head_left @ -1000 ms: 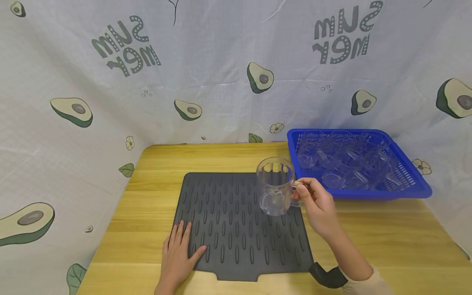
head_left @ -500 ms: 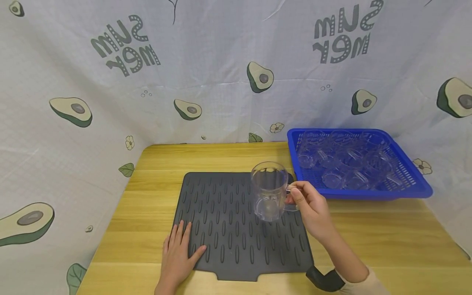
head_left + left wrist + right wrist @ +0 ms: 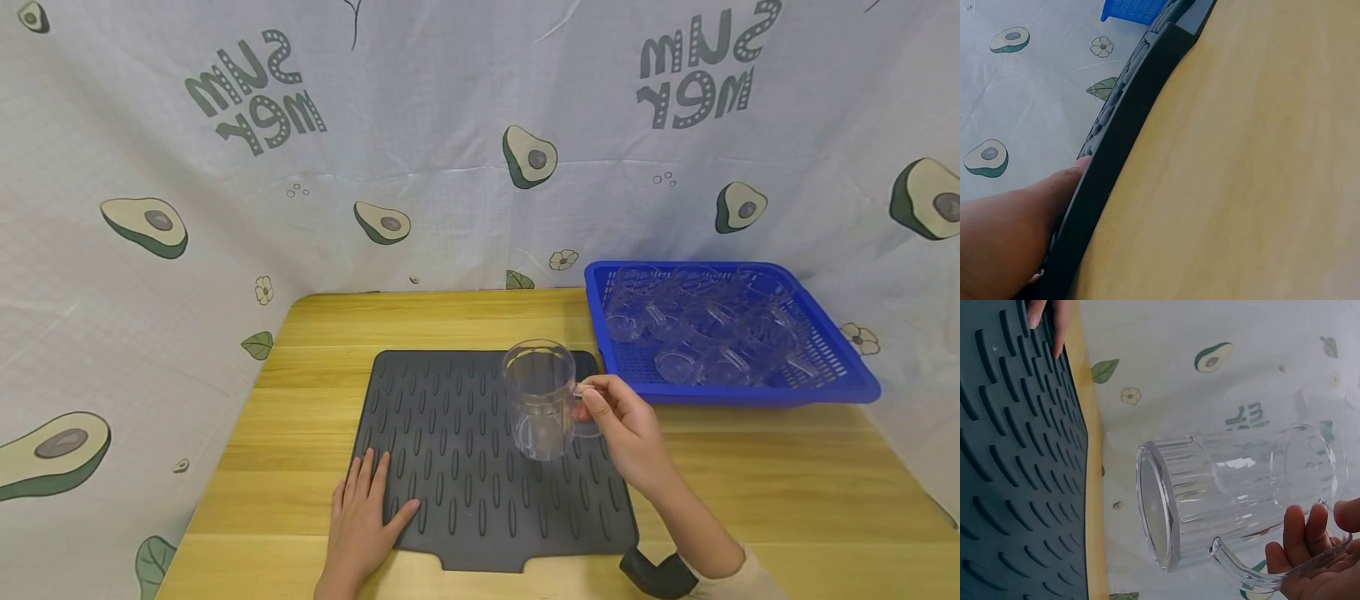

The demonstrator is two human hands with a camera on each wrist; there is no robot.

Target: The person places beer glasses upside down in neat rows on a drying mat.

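A clear mug (image 3: pixel 540 400) hangs upright over the right half of a dark grey ridged mat (image 3: pixel 465 483). My right hand (image 3: pixel 626 429) grips its handle, the fingers curled round it. In the right wrist view a gap shows between the base of the mug (image 3: pixel 1241 494) and the mat (image 3: pixel 1016 487). At the mat's left edge my left hand (image 3: pixel 360 521) rests flat, fingers straight and thumb spread over the ridges. Only part of the left hand (image 3: pixel 1016 225) shows in the left wrist view, beside the mat's rim.
A blue plastic basket (image 3: pixel 840 367) stands at the back right of the wooden table (image 3: pixel 270 442), with several clear mugs (image 3: pixel 712 321) lying in it. Behind the table hangs a white cloth (image 3: pixel 450 100) printed with avocados. The mat's front tab (image 3: pixel 482 563) points toward me.
My right hand has carried the mug left, a little nearer to me and lower over the mat. The left hand stays in place.
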